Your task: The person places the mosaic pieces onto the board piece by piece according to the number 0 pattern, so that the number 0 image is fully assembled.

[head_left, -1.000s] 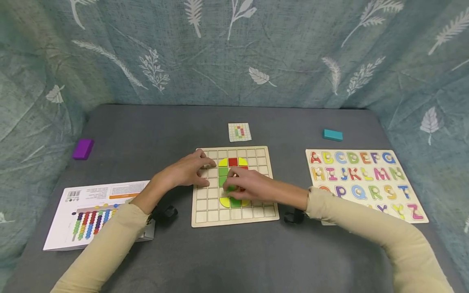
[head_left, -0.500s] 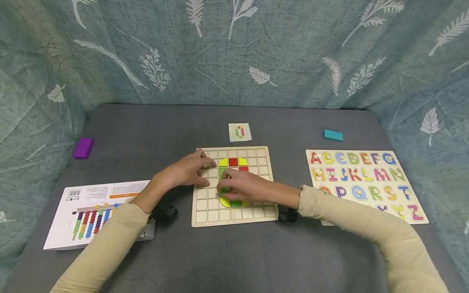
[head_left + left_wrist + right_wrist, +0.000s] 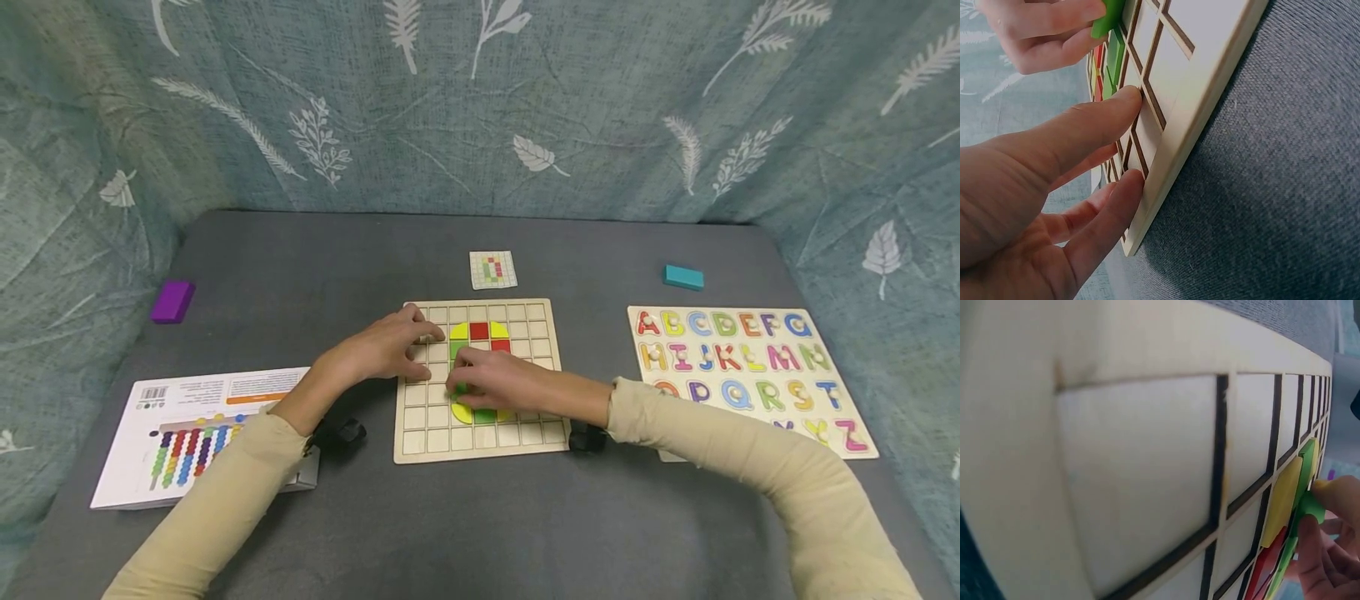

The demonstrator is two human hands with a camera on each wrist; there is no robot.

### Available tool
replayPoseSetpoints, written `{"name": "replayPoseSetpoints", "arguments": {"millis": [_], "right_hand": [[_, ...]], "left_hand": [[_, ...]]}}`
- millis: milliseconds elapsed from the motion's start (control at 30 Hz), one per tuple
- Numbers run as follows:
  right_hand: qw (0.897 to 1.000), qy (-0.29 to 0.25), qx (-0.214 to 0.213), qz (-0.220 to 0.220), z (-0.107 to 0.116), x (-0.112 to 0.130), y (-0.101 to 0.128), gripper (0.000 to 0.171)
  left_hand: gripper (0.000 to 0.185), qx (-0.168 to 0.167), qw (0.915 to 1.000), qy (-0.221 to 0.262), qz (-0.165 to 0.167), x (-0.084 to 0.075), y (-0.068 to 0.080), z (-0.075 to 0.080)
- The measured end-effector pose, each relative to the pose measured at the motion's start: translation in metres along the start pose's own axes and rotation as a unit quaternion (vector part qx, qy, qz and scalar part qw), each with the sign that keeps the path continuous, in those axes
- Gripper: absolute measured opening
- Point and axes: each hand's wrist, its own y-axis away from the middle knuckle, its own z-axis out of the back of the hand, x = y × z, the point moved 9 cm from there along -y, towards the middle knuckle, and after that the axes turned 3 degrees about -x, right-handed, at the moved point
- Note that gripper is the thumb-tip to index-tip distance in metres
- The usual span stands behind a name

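A wooden grid board [image 3: 423, 442] lies on the grey table, with red, yellow and green tiles set in its middle squares. My left hand [image 3: 381, 346] rests on the board's left side, its fingers and thumb spread and touching the squares and rim. Between thumb and fingers, my right hand [image 3: 498, 380] pinches a green tile [image 3: 1106, 20] over the left column of coloured tiles. In the right wrist view that green tile [image 3: 1311, 505] is tilted up from the board beside a yellow tile [image 3: 1283, 501]. Part of the pattern is hidden under the right hand.
Behind the board lies a small pattern card [image 3: 493, 271]. An alphabet puzzle board [image 3: 708, 343] sits at the right, with a teal block [image 3: 683, 277] beyond it. At the left are a white box [image 3: 120, 467] and a purple block [image 3: 172, 302].
The right hand, holding the green tile, has shifted slightly left over the board, then stayed nearly in place. The left hand has kept its position.
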Motion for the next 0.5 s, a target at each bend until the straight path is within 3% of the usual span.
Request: {"name": "replayPoseSetpoints", "arguments": {"millis": [267,500], "right_hand": [[1.0,0.012,-0.004,0.021,0.0,0.005,0.001,0.006],[0.996,0.073,0.009,0.046,0.0,0.012,0.006,0.008]], "left_hand": [[0.051,-0.002,1.0,-0.004,-0.002,0.0,0.0,0.003],[0.051,-0.004,1.0,0.0,0.002,0.0,-0.001,0.003]]}}
